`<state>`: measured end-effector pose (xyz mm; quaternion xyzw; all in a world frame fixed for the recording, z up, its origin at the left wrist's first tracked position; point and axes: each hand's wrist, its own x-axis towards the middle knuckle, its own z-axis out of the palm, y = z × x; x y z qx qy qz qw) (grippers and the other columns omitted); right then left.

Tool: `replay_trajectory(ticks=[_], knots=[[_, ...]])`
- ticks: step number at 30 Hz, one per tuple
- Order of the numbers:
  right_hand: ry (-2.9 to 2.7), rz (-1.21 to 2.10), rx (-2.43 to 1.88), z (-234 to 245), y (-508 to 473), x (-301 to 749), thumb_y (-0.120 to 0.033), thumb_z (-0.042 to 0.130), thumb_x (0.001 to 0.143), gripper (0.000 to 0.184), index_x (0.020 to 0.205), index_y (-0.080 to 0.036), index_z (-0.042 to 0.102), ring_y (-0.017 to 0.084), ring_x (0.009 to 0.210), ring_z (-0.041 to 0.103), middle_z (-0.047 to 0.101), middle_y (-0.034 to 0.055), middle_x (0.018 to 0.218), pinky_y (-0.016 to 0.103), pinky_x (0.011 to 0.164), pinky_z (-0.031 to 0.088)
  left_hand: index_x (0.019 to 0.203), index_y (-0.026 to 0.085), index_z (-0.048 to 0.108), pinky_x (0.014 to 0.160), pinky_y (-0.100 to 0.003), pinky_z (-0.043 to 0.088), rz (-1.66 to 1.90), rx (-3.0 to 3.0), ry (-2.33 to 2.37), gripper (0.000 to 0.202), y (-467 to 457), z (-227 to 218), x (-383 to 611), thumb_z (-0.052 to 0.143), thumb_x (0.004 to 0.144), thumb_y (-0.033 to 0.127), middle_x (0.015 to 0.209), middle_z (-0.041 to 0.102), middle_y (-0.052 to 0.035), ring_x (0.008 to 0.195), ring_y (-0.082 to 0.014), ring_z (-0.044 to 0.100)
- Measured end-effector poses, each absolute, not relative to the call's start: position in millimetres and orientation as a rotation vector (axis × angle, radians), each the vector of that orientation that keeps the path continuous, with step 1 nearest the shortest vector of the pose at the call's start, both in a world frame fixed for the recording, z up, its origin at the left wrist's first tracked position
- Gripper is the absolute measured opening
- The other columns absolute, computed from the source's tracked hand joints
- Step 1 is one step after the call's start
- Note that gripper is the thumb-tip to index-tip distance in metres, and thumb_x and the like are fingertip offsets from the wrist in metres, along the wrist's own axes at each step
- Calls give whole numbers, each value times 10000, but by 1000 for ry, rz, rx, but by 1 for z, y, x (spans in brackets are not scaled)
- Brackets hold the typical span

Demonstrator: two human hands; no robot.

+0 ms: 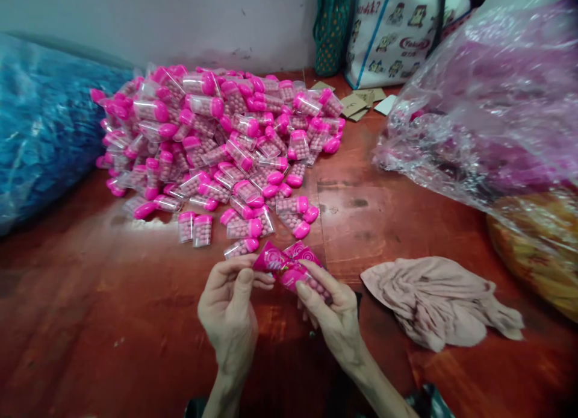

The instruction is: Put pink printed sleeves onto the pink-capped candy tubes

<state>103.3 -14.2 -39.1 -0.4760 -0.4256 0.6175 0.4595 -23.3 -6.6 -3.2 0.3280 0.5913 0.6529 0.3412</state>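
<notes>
My right hand grips a small clear candy container filled with pink balls, thumb on top and fingers around it. Pink printed wrapper pieces with swirl patterns stick out from it to the left and behind. Close by on the left is my left hand, its fingers half curled and its thumb standing apart from the wrapper. Some left fingertips reach behind the wrapper's left corner, and whether they touch it is hidden. Just beyond the hands lies a pink-capped candy container on the red-brown surface.
A large heap of pink-capped candy containers lies ahead. On the left is a bag of blue pieces; at right, a clear plastic bag of pink pieces. A crumpled cloth, cardboard pieces and a white printed bag are also around.
</notes>
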Motion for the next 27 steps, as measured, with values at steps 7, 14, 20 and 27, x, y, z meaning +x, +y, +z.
replay_trajectory(ticks=[7, 14, 20, 27], knots=[[-994, 1716, -1082, -39, -11, 107, -359, 557, 828, 194, 911, -185, 533, 46, 412, 398, 496, -57, 578, 164, 381, 324, 768, 134, 688, 624, -263, 507, 1282, 417, 1227, 188, -6, -14, -13, 748, 609, 215, 673, 681, -34, 606, -149, 621], [-1181, 1802, -1118, -23, -10, 108, -392, 482, 867, 232, 790, -174, 507, 47, 428, 371, 457, -54, 571, 170, 396, 289, 807, 156, 706, 618, -255, 507, 1277, 434, 1286, 180, -7, -8, -12, 721, 628, 138, 703, 698, -30, 618, -145, 623], [-1083, 1891, -1124, -20, -15, 107, -419, 466, 868, 276, 721, -185, 459, 44, 358, 337, 422, -75, 499, 169, 348, 264, 771, 141, 696, 667, -292, 514, 1266, 389, 1251, 112, -14, -2, -6, 695, 660, 154, 674, 688, -35, 635, -165, 635], [-1299, 1695, -1302, -17, -20, 102, -397, 479, 867, 241, 743, -190, 496, 77, 507, 423, 464, -46, 593, 189, 469, 329, 782, 145, 684, 685, -275, 507, 1322, 308, 1248, 116, -14, -6, -6, 691, 668, 169, 708, 688, -29, 666, -155, 635]])
